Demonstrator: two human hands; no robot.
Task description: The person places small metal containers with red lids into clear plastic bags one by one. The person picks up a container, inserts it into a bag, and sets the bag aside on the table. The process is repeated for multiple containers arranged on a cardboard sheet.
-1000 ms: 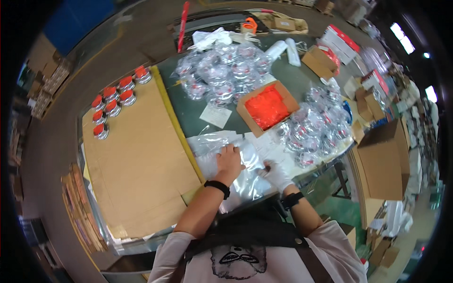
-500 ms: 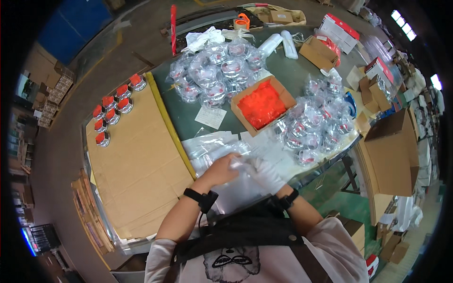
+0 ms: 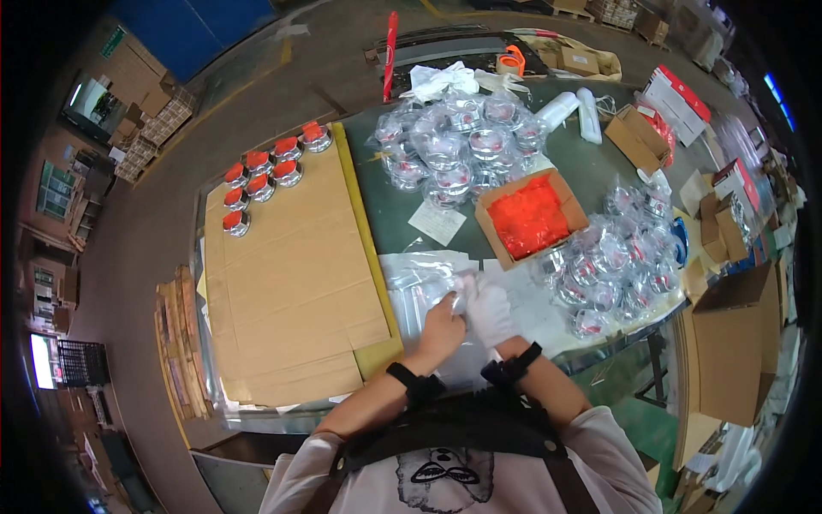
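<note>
My left hand (image 3: 444, 329), bare, has its fingers closed at the edge of a clear plastic bag (image 3: 417, 295) near the front of the table. Against it, my right hand (image 3: 489, 312), in a white glove, pinches at the same film, its fingertips partly blurred. What else may lie between the fingers is hidden. Just beyond both hands stands an open cardboard box (image 3: 552, 246) holding red plastic packets (image 3: 528, 218). To its right is a heap of bagged silver round parts (image 3: 604, 257), and a second heap of bagged parts (image 3: 458, 141) sits farther back.
On the left, a cardboard sheet (image 3: 287, 291) carries several silver parts with red tops (image 3: 260, 187) at its far corner. A paper slip (image 3: 437, 223) lies on the green tabletop. An orange tape dispenser (image 3: 511, 62) is at the back; a large open carton (image 3: 735, 343) stands at right.
The whole view has turned, so the table appears farther right. My hands have come closer together over the plastic; the parts on the table look unmoved.
</note>
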